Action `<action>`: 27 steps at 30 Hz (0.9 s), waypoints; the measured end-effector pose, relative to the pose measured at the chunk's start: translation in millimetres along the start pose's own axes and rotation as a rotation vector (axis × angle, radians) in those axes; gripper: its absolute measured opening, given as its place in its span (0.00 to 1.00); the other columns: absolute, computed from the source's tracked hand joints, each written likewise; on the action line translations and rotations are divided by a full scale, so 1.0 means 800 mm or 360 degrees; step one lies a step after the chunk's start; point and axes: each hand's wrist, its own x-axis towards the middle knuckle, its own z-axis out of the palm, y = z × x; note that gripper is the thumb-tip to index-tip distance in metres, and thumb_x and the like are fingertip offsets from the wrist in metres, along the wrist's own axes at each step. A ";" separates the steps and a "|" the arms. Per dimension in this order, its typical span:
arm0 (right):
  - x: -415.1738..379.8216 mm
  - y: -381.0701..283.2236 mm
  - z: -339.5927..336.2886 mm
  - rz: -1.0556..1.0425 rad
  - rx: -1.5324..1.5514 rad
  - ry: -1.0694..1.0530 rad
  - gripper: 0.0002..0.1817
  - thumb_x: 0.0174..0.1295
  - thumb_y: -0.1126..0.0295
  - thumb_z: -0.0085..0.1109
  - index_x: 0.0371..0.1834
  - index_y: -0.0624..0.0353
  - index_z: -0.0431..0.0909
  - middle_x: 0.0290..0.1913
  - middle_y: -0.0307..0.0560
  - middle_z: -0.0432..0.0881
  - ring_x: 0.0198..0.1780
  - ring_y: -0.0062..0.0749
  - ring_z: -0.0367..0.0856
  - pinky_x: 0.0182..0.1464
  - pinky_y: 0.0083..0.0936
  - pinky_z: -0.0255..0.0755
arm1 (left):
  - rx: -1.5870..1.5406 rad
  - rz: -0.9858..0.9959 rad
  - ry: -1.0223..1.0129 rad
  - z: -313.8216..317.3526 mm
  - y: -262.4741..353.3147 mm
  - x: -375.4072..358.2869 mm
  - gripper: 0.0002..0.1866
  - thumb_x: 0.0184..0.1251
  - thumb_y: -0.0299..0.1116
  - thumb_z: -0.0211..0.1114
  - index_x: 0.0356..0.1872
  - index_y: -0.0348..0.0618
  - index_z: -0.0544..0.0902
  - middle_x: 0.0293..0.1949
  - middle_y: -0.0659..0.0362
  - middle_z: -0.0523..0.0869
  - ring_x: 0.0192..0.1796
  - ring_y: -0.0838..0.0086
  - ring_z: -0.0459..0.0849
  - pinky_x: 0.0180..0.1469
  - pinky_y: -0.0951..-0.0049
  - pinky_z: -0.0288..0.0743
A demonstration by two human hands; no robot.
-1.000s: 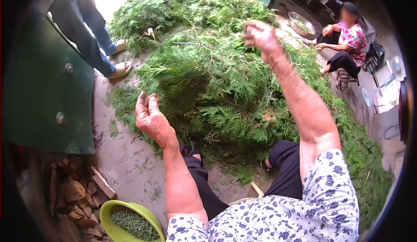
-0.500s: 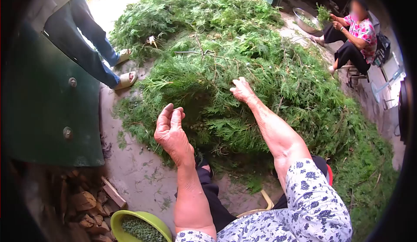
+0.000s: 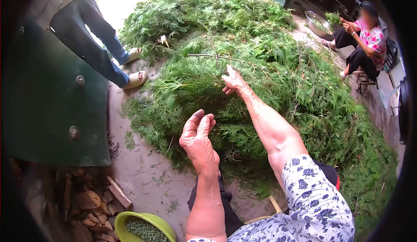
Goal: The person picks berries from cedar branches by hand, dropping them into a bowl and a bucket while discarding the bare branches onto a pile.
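Note:
A large heap of green cut conifer branches [image 3: 269,98] with flat, feathery sprays lies in front of me. My right hand [image 3: 235,83] is stretched out over the middle of the heap, index finger extended and fingers apart, close to the sprays and a bare brown twig [image 3: 226,58]. Nearer to me, my left hand [image 3: 199,131] is raised at the heap's front edge with thumb and curled fingers drawn together. Whether anything small is between them is hidden. Below left, a yellow-green bowl [image 3: 168,223] holds many small green cones or berries [image 3: 145,230].
A person in jeans and sandals [image 3: 135,79] stands at the left beside a dark green metal panel [image 3: 52,111]. Split firewood [image 3: 89,200] is piled below it. At the upper right, a seated person [image 3: 371,46] holds a green sprig near a metal basin [image 3: 309,20].
My right hand has moved left and farther out over the heap, its index finger now extended. My left hand has shifted right, still curled. The whole view has turned slightly left.

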 end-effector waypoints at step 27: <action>-0.314 -0.135 -0.233 -0.0896 0.0234 0.0891 0.09 0.55 0.77 0.50 0.30 0.71 0.79 0.17 0.45 0.79 0.19 0.24 0.80 0.20 0.18 0.78 | 0.0136 -0.0314 -0.0992 0.034 -0.012 -0.064 0.07 0.59 0.29 0.62 0.34 0.36 0.81 0.26 0.55 0.84 0.19 0.80 0.78 0.20 0.84 0.64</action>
